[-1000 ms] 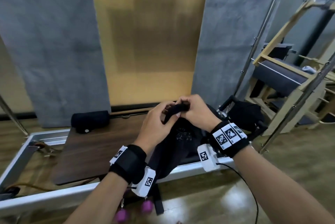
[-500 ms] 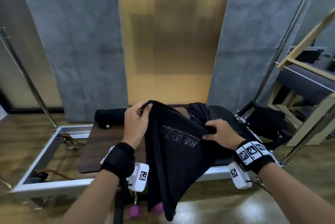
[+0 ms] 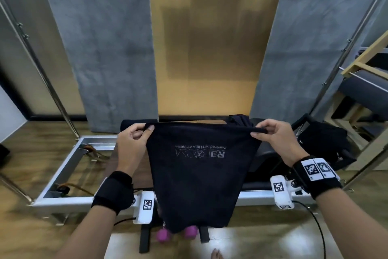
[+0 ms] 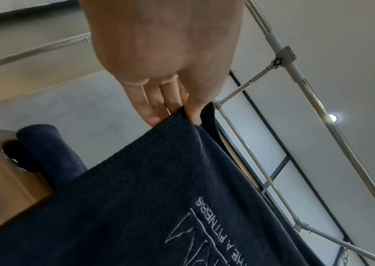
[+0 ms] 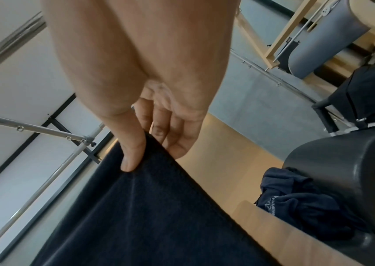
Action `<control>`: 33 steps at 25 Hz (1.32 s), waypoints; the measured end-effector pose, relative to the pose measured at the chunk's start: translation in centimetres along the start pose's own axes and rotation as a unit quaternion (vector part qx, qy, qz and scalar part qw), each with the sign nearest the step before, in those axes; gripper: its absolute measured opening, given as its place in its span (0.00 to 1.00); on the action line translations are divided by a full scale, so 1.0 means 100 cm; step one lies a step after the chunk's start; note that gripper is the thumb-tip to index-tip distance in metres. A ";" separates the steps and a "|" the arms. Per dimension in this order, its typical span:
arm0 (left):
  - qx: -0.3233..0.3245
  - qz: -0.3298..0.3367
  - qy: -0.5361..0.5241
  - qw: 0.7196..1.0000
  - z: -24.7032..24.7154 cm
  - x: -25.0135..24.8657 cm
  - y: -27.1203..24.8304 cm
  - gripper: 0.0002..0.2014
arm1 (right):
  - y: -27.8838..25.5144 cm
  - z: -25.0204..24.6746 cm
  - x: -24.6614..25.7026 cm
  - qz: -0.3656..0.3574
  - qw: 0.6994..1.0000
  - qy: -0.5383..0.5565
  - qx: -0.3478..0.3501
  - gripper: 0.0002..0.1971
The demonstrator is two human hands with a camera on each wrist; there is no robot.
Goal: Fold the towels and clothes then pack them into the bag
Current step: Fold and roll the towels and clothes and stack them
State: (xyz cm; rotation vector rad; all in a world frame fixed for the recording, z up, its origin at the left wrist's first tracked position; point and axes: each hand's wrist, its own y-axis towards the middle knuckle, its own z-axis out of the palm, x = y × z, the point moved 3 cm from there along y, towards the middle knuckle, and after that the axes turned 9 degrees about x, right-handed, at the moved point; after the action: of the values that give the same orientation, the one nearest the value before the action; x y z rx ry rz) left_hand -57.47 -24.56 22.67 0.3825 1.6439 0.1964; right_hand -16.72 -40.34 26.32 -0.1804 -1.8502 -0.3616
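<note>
up front, a navy towel [image 3: 197,174] hangs spread above the reformer frame [image 3: 69,166], its printed logo upside down in the head view. left hand [image 3: 131,143] pinches the towel's top left corner between thumb and fingers; right hand [image 3: 277,139] pinches the top right corner the same way. behind the towel, on the frame's wooden carriage [image 3: 134,166], lies a crumpled dark garment [image 5: 300,207] beside a black padded block [image 5: 346,171]. two purple dumbbells [image 3: 163,235] sit on the floor below the towel's lower edge.
</note>
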 end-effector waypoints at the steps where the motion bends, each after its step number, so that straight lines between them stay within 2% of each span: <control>1: 0.004 -0.004 -0.007 1.000 -0.003 0.004 0.002 0.06 | 0.004 0.003 0.000 -0.004 1.000 0.002 -0.018 0.11; 3: 0.002 -0.020 -0.023 1.000 -0.005 0.016 0.009 0.04 | 0.016 0.009 -0.003 -0.013 0.999 0.000 -0.050 0.14; 6: 0.001 -0.044 -0.031 0.999 -0.003 0.033 0.025 0.02 | 0.043 0.020 -0.013 -0.007 0.997 0.011 -0.070 0.09; 8: -0.019 -0.060 -0.011 0.998 0.000 0.048 0.041 0.03 | 0.065 0.027 -0.026 0.008 0.996 0.015 -0.086 0.07; 12: -0.065 -0.127 0.061 0.988 0.014 0.091 0.077 0.10 | 0.115 0.043 -0.064 0.056 0.984 -0.022 -0.167 0.06; 14: -0.063 -0.191 0.017 0.979 0.032 0.118 0.096 0.08 | 0.143 0.061 -0.092 0.112 0.983 0.035 -0.143 0.07; 17: -0.062 -0.283 -0.094 0.952 0.065 0.154 0.123 0.05 | 0.181 0.094 -0.131 0.206 0.966 0.132 -0.080 0.04; 19: -0.075 -0.311 -0.127 0.939 0.081 0.173 0.140 0.05 | 0.201 0.106 -0.152 0.239 0.956 0.155 -0.076 0.03; 21: -0.087 -0.319 -0.136 0.934 0.095 0.194 0.163 0.03 | 0.229 0.110 -0.172 0.256 0.948 0.166 -0.085 0.03; 24: -0.097 -0.327 -0.131 0.931 0.112 0.225 0.197 0.07 | 0.273 0.111 -0.196 0.276 0.942 0.169 -0.086 0.03; 28: -0.106 -0.361 -0.109 0.920 0.137 0.252 0.217 0.07 | 0.311 0.118 -0.229 0.322 0.931 0.148 -0.084 0.05; 30: -0.099 -0.380 -0.093 0.915 0.145 0.255 0.214 0.14 | 0.313 0.123 -0.243 0.334 0.930 0.130 -0.077 0.07; 32: -0.072 -0.359 -0.059 0.929 0.148 0.253 0.204 0.23 | 0.308 0.124 -0.248 0.309 0.940 0.121 -0.079 0.11; 33: -0.053 -0.337 -0.039 0.939 0.148 0.250 0.198 0.24 | 0.302 0.123 -0.246 0.288 0.946 0.119 -0.083 0.14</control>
State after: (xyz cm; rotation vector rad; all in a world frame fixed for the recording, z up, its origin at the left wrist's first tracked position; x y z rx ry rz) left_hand -42.06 1.34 4.66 -0.2647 1.5881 -0.2443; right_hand -11.10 -6.34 4.30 -0.7434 -1.4470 -0.1186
